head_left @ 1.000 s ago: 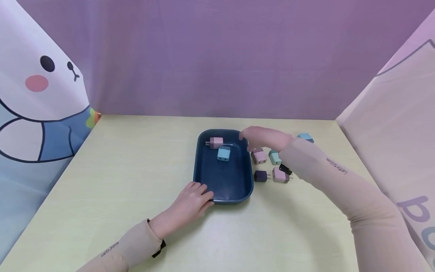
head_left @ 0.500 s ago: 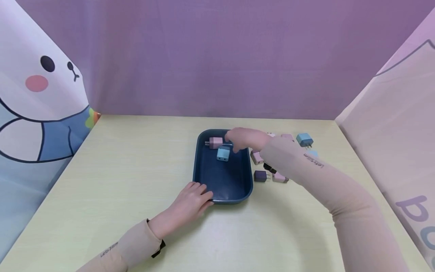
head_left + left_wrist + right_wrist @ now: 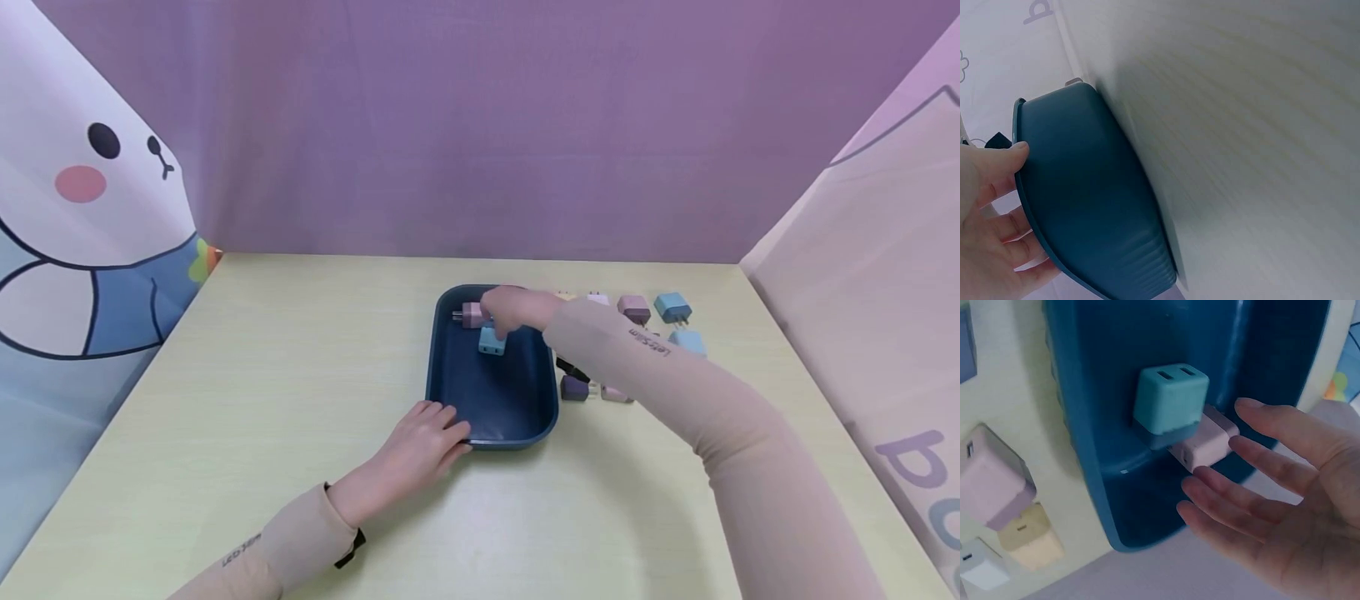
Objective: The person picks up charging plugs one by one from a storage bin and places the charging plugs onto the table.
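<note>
A dark blue tray [image 3: 491, 408] lies on the table, and my left hand [image 3: 411, 454] pinches its near left rim. In the left wrist view the thumb [image 3: 1019, 153] is on the outer wall, with the other fingers over the rim. Inside the tray are a pink plug charger [image 3: 470, 315] and a light blue plug charger [image 3: 491, 342]. My right hand [image 3: 517, 308] reaches over the tray's far end beside both. In the right wrist view its fingers are spread around the pink charger [image 3: 1207, 445], holding nothing; the blue charger [image 3: 1171, 403] stands in front.
Right of the tray lie several more chargers: a dark purple one [image 3: 574, 388], a pink one [image 3: 633, 308], a blue one [image 3: 672, 307] and a light blue one [image 3: 687, 342]. The right forearm partly covers this group. A purple curtain [image 3: 480, 133] hangs behind the table.
My right hand has moved left from the tray's right rim to the pink and blue chargers inside, uncovering some chargers on the right. The left hand and tray have stayed put.
</note>
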Available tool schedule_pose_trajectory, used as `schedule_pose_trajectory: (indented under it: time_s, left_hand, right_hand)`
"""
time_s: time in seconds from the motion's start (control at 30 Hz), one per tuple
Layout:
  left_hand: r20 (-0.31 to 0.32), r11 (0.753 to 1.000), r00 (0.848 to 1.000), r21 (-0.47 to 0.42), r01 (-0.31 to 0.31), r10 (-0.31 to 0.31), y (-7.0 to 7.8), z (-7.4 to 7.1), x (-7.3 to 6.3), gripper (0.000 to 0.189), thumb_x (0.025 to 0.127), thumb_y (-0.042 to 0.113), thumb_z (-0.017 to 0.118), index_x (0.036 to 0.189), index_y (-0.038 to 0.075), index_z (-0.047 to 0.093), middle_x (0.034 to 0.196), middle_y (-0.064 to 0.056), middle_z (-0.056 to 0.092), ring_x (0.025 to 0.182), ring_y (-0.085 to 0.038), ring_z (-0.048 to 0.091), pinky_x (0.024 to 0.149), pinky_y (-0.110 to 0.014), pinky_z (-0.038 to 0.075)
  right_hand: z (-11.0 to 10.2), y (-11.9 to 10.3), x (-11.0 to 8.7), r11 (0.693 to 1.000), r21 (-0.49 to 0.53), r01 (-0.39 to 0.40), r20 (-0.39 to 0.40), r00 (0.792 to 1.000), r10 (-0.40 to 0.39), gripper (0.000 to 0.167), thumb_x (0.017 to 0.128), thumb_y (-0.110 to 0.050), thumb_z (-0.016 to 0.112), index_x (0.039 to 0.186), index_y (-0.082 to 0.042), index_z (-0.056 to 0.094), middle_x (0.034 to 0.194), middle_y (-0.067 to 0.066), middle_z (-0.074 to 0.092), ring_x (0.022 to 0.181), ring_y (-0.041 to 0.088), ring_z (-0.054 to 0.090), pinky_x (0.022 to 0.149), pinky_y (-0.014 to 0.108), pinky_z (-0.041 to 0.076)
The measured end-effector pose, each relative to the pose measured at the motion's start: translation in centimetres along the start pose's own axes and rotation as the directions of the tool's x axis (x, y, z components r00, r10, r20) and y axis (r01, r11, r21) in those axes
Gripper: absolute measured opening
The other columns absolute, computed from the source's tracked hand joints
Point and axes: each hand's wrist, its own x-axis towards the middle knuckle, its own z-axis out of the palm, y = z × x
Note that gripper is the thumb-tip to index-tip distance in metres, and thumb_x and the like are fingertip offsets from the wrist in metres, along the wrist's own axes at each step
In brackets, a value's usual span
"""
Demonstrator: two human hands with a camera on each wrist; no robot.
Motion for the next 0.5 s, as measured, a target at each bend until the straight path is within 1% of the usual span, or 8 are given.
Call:
schedule_pose_trajectory:
  time_s: [0.03, 0.1, 0.17, 0.23, 0.27, 0.37, 0.47, 0.5]
  left_hand:
    - [-0.004, 1.0, 1.0, 0.0, 0.001, -0.001, 0.0, 0.0, 0.0, 0.012, 0.078, 0.022, 0.067, 0.078, 0.012, 0.06, 0.069, 0.001, 0.05, 0.065, -0.015, 0.042, 0.067, -0.029, 0.037]
    - [-0.007, 1.0, 1.0, -0.001, 0.001, -0.001, 0.0, 0.1, 0.0, 0.012, 0.078, 0.022, 0.067, 0.078, 0.012, 0.06, 0.069, 0.001, 0.05, 0.064, -0.015, 0.042, 0.067, -0.029, 0.037]
    - [-0.01, 1.0, 1.0, -0.002, 0.002, -0.002, 0.0, 0.1, 0.0, 0.012, 0.078, 0.022, 0.068, 0.078, 0.013, 0.06, 0.069, 0.001, 0.05, 0.064, -0.015, 0.042, 0.067, -0.029, 0.037]
    - [-0.008, 1.0, 1.0, -0.001, 0.002, -0.002, 0.0, 0.1, 0.0, 0.012, 0.078, 0.022, 0.067, 0.078, 0.013, 0.06, 0.069, 0.001, 0.05, 0.064, -0.015, 0.042, 0.067, -0.029, 0.037]
    - [-0.008, 1.0, 1.0, 0.001, 0.001, -0.001, 0.0, 0.1, 0.0, 0.012, 0.077, 0.022, 0.068, 0.078, 0.013, 0.06, 0.069, 0.001, 0.05, 0.064, -0.015, 0.042, 0.067, -0.029, 0.037]
    - [-0.017, 1.0, 1.0, 0.005, -0.004, 0.004, 0.0, 0.1, 0.0, 0.013, 0.077, 0.022, 0.068, 0.077, 0.013, 0.059, 0.069, 0.001, 0.05, 0.064, -0.015, 0.042, 0.067, -0.029, 0.037]
    - [-0.026, 1.0, 1.0, 0.008, -0.009, 0.009, -0.1, 0.1, 0.0, 0.013, 0.076, 0.022, 0.068, 0.077, 0.013, 0.059, 0.069, 0.001, 0.049, 0.064, -0.015, 0.042, 0.066, -0.029, 0.037]
    - [-0.029, 1.0, 1.0, 0.008, -0.01, 0.011, -0.1, 0.2, 0.0, 0.013, 0.076, 0.022, 0.069, 0.076, 0.013, 0.059, 0.068, 0.001, 0.049, 0.063, -0.015, 0.042, 0.066, -0.029, 0.037]
  right_hand:
    - [0.1, 0.0, 0.2, 1.0, 0.003, -0.005, 0.0, 1.0, 0.005, 0.012, 0.082, -0.005, 0.056, 0.094, -0.005, 0.057, 0.079, 0.002, 0.049, 0.067, 0.015, 0.04, 0.059, 0.027, 0.033]
    - [0.4, 0.0, 0.5, 0.999, 0.031, -0.017, 0.001, 1.0, 0.017, 0.014, 0.083, -0.006, 0.057, 0.097, -0.005, 0.056, 0.081, 0.002, 0.05, 0.068, 0.015, 0.041, 0.06, 0.027, 0.034]
    - [0.7, -0.1, 0.7, 0.998, 0.064, -0.023, 0.0, 1.0, 0.023, 0.023, 0.083, -0.007, 0.058, 0.105, -0.003, 0.055, 0.091, 0.005, 0.055, 0.072, 0.015, 0.044, 0.064, 0.027, 0.037]
    - [1.0, -0.1, 0.8, 0.995, 0.093, -0.022, -0.006, 1.0, 0.022, 0.035, 0.082, -0.007, 0.058, 0.116, -0.001, 0.052, 0.105, 0.008, 0.056, 0.077, 0.017, 0.046, 0.067, 0.028, 0.039]
    - [1.1, -0.1, 0.9, 0.995, 0.103, -0.019, -0.012, 1.0, 0.021, 0.037, 0.082, -0.007, 0.058, 0.118, -0.001, 0.051, 0.108, 0.009, 0.055, 0.078, 0.017, 0.047, 0.067, 0.027, 0.04]
    - [1.6, -0.2, 1.2, 0.993, 0.114, -0.017, -0.038, 0.999, 0.022, 0.031, 0.081, -0.006, 0.059, 0.111, 0.0, 0.054, 0.094, 0.007, 0.054, 0.072, 0.016, 0.043, 0.062, 0.026, 0.036]
    - [2.0, -0.2, 1.6, 0.993, 0.12, -0.004, -0.068, 0.998, 0.012, 0.025, 0.081, -0.004, 0.059, 0.105, 0.001, 0.057, 0.089, 0.007, 0.054, 0.07, 0.016, 0.041, 0.062, 0.026, 0.036]
    - [2.2, -0.2, 1.8, 0.992, 0.125, -0.002, -0.075, 0.997, 0.012, 0.023, 0.08, -0.004, 0.059, 0.103, 0.001, 0.058, 0.09, 0.008, 0.055, 0.07, 0.016, 0.042, 0.062, 0.026, 0.037]
